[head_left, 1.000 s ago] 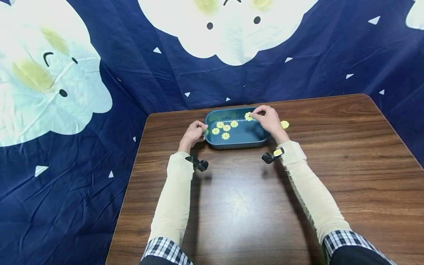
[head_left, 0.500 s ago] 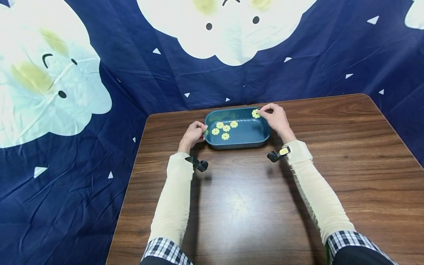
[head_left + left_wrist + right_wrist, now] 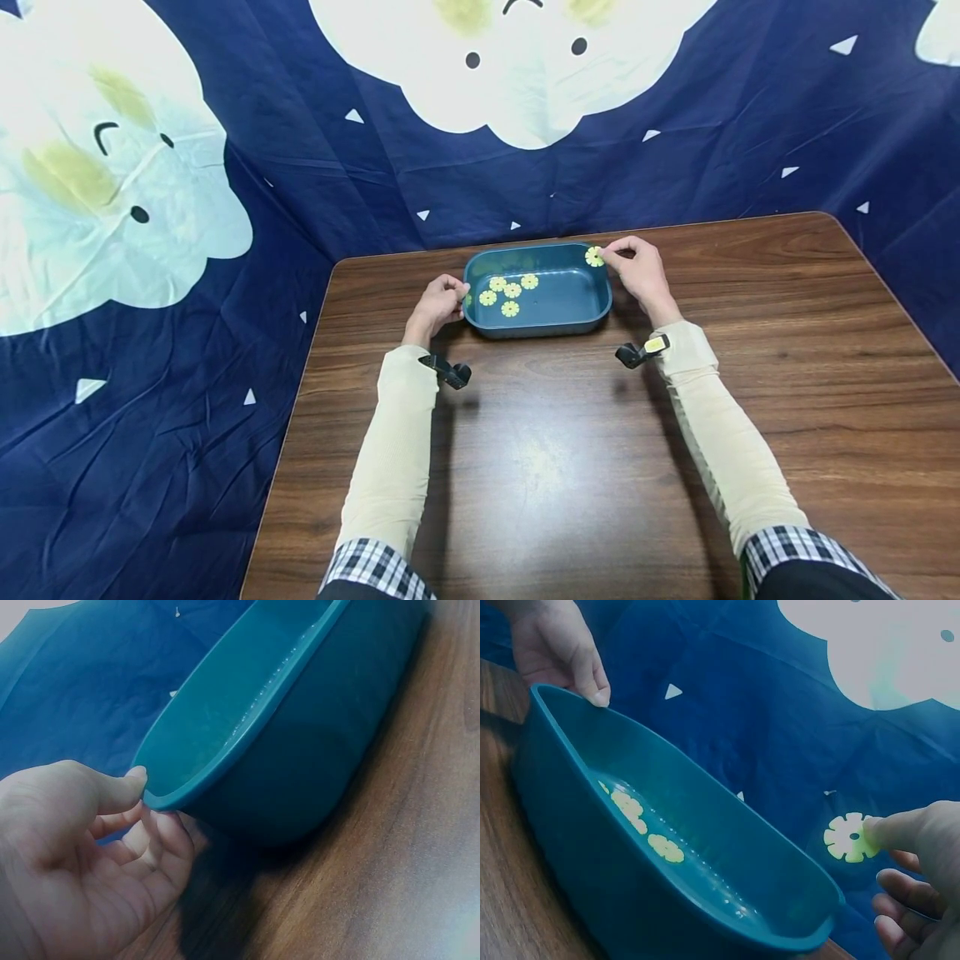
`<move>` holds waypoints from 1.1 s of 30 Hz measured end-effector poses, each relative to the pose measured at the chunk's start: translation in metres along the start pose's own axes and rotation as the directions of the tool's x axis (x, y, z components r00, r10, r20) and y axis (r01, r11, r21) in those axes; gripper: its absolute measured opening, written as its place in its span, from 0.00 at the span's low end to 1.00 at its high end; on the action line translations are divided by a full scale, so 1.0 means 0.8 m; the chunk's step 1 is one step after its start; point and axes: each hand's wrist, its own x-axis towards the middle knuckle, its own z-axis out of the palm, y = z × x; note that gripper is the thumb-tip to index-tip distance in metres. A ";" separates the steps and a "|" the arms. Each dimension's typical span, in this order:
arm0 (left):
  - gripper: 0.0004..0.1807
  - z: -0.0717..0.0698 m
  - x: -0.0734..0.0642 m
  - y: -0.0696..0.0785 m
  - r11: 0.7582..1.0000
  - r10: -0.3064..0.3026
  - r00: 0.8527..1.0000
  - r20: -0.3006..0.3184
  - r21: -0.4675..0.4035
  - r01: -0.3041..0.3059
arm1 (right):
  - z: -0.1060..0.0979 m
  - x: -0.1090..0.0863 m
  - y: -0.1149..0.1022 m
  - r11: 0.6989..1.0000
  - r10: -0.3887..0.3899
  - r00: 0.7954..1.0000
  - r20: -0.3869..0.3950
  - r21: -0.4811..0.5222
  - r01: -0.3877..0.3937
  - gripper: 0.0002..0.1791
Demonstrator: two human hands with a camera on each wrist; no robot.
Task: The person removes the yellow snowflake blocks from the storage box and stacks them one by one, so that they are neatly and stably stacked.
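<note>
A dark teal plastic tub [image 3: 540, 329] stands at the back of the table. My left hand [image 3: 437, 307] grips its left end, and the left wrist view shows thumb and fingers pinching the rim [image 3: 169, 801]. Between thumb and fingers of my right hand [image 3: 641, 271] is a yellow flower-shaped disc [image 3: 594, 257] with notched edges and a centre hole. In the right wrist view this held disc [image 3: 844, 838] is up near the tub's right end, apart from the rim. Several similar yellow discs [image 3: 512, 290] lie flat on the tub floor, toward its left side.
The wooden table [image 3: 540, 467] has its back edge just behind the tub. Behind it hangs a dark blue cloth [image 3: 480, 192] with white cloud shapes. A black wrist camera [image 3: 450, 372] sits on each sleeve.
My right hand has moved right with the pinched disc, from above the tub to its right end. A disc on the table at the right is now hidden. The left hand stays put.
</note>
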 end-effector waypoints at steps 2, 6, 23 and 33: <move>0.06 0.000 0.000 0.000 1.000 -0.002 1.000 0.000 -0.001 0.002 | -0.002 0.000 0.003 1.000 0.001 1.000 -0.009 0.010 -0.001 0.14; 0.06 -0.001 0.001 -0.001 1.000 0.000 1.000 0.001 0.002 0.000 | -0.006 -0.001 0.007 1.000 0.008 1.000 -0.025 0.017 -0.007 0.14; 0.06 -0.001 -0.001 -0.001 1.000 0.002 1.000 0.002 0.011 -0.002 | -0.026 -0.002 0.026 0.998 0.060 0.994 -0.089 0.022 -0.058 0.14; 0.06 -0.001 -0.002 0.000 1.000 0.003 1.000 0.000 0.006 -0.003 | -0.039 -0.003 0.047 0.993 0.115 0.984 -0.137 -0.016 -0.118 0.14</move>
